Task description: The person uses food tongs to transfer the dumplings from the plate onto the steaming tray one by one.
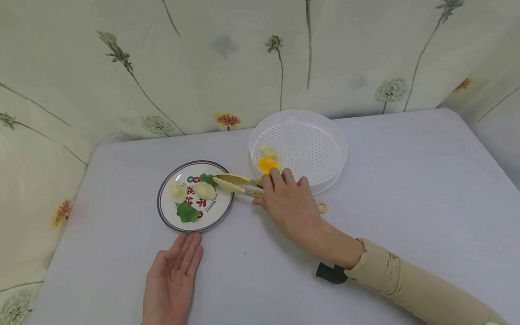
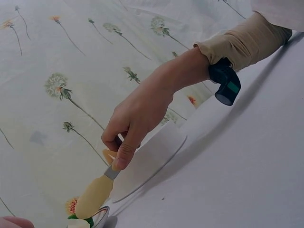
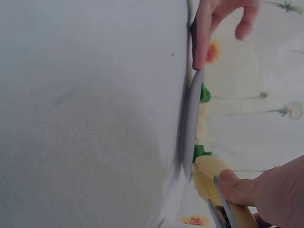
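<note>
My right hand [image 1: 291,210] grips a pair of yellow-tipped tongs [image 1: 231,179]. The tong tips are spread a little, right at a green leafy piece [image 1: 207,179] on the right side of a round plate [image 1: 169,225]. Also on the plate lie two pale chunks [image 1: 205,190] and a second green piece [image 1: 187,212] near the front. My left hand [image 1: 171,287] rests on the table with straight fingers, palm turned upward, fingertips at the plate's near rim. In the right wrist view the tongs [image 3: 209,173] reach over the plate's edge beside the green piece [image 3: 201,153].
Right of the plate stands a white round basket [image 1: 329,128] with a perforated bottom. In it lie a pale chunk [image 1: 269,152] and an orange-yellow piece [image 1: 268,164]. The tongs' ring [image 1: 322,207] shows past my right hand. A flower-patterned cloth [image 1: 245,59] hangs behind the table.
</note>
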Demonstrator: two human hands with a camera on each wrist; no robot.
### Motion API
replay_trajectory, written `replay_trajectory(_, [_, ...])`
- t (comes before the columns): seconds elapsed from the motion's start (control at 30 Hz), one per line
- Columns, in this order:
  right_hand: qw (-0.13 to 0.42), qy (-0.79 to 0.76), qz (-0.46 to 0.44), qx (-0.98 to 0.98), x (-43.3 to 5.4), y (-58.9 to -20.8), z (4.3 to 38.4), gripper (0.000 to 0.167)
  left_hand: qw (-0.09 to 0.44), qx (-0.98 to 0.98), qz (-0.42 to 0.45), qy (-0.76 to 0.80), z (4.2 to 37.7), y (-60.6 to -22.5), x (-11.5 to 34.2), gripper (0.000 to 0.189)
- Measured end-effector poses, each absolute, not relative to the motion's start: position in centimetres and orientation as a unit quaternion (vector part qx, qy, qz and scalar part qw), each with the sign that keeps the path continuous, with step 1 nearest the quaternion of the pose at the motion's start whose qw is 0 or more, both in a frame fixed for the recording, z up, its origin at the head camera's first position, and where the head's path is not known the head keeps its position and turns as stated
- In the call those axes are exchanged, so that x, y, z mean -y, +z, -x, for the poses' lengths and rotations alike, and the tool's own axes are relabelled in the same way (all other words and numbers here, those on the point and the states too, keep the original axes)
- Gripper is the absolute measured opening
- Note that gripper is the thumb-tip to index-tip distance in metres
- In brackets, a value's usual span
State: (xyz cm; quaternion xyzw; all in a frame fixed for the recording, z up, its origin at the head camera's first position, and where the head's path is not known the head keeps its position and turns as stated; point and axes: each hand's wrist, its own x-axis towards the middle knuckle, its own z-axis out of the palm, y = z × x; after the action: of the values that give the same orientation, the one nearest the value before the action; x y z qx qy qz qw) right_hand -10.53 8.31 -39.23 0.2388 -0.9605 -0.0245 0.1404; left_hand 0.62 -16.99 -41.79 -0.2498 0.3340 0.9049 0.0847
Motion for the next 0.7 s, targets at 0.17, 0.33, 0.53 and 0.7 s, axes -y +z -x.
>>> replay_trajectory(0.17, [0.142, -0.026, -0.239, 0.960, -8.4, -39.2, 10.6, 0.048, 0.086, -0.330, 0.251, 0.906, -0.5, -41.7, 16.9, 0.066])
replay_trajectory(0.33, [0.145, -0.028, -0.237, 0.960, -8.5, -39.1, 10.5, 0.049, 0.086, -0.326, 0.252, 0.907, -0.5, -41.7, 16.9, 0.066])
replay_trajectory(0.53, [0.141, -0.020, -0.235, 0.961, -8.7, -38.8, 10.4, 0.049, 0.082, -0.327, 0.252, 0.907, -0.5, -41.8, 17.0, 0.067])
replay_trajectory(0.7, [0.141, -0.021, -0.226, 0.964, -9.2, -38.1, 10.4, 0.051, 0.082, -0.330, 0.251, 0.907, -0.6, -41.8, 17.0, 0.067])
